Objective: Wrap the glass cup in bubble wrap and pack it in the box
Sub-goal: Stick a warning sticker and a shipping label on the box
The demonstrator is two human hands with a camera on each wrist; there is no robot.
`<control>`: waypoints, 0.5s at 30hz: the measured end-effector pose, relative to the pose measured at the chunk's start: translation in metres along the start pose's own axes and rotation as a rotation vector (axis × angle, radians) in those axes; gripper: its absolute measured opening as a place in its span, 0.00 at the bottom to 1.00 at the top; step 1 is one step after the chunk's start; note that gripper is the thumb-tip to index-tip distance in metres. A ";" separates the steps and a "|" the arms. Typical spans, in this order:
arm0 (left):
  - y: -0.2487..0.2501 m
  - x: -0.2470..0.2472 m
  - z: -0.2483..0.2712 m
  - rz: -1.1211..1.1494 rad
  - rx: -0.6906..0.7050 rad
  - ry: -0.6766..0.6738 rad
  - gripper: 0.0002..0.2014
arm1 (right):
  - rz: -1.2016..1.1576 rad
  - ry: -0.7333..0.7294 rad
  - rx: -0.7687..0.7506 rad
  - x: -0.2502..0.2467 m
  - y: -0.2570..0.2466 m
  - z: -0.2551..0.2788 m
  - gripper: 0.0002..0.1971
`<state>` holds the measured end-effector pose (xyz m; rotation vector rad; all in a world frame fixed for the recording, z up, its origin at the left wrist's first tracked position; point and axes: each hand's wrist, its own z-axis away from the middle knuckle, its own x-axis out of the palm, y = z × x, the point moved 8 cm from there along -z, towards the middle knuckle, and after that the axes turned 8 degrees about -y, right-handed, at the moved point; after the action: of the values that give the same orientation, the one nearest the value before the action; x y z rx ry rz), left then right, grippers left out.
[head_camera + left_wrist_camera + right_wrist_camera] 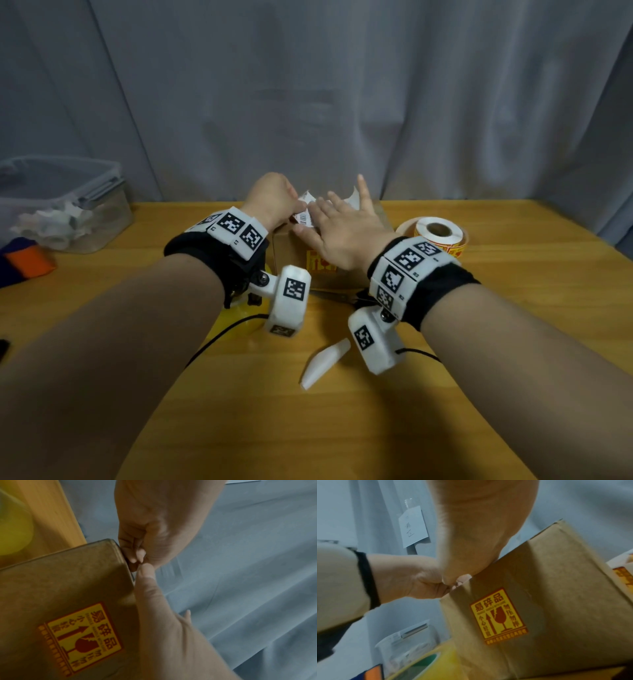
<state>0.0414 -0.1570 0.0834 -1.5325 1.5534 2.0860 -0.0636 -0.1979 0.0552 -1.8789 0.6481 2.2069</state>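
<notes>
A closed cardboard box stands mid-table, with a red-and-yellow fragile sticker on its near side. My left hand pinches a white barcode label at the box's top left edge. The right hand lies flat on the box top beside it, fingers straight and spread. A curl of white backing paper sticks up behind the fingers. In the left wrist view the left fingertips pinch at the top edge of the box. In the right wrist view the box and its sticker fill the frame. Cup and bubble wrap are out of sight.
A roll of fragile stickers sits right of the box. Scissors lie in front of it, and a white paper strip lies nearer me. A yellow tape roll is under my left wrist. A clear plastic container stands far left.
</notes>
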 end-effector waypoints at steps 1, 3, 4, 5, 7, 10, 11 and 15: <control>0.000 0.000 0.000 -0.010 -0.003 0.003 0.07 | -0.012 -0.032 0.016 0.002 0.002 -0.001 0.40; -0.001 0.000 0.001 -0.019 -0.012 0.002 0.08 | -0.024 -0.078 0.056 0.006 0.011 -0.001 0.41; -0.001 0.001 0.003 -0.029 -0.017 0.000 0.08 | -0.032 -0.095 0.083 0.008 0.018 0.001 0.42; 0.000 0.001 0.003 -0.039 -0.019 0.003 0.08 | -0.042 -0.110 0.109 0.010 0.027 0.004 0.42; -0.001 0.001 0.005 -0.040 -0.021 0.009 0.09 | -0.066 -0.133 0.156 0.015 0.047 0.013 0.42; -0.002 0.000 0.006 0.007 -0.032 0.014 0.08 | -0.070 -0.164 0.227 0.019 0.071 0.027 0.41; -0.004 0.000 0.005 0.025 -0.037 0.010 0.07 | -0.066 -0.153 0.248 0.016 0.074 0.028 0.41; -0.007 0.001 0.000 0.107 -0.063 -0.010 0.06 | -0.105 0.026 0.161 -0.008 0.044 0.017 0.39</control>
<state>0.0455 -0.1540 0.0779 -1.4882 1.6143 2.2163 -0.0948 -0.2285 0.0737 -1.8209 0.6921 2.0058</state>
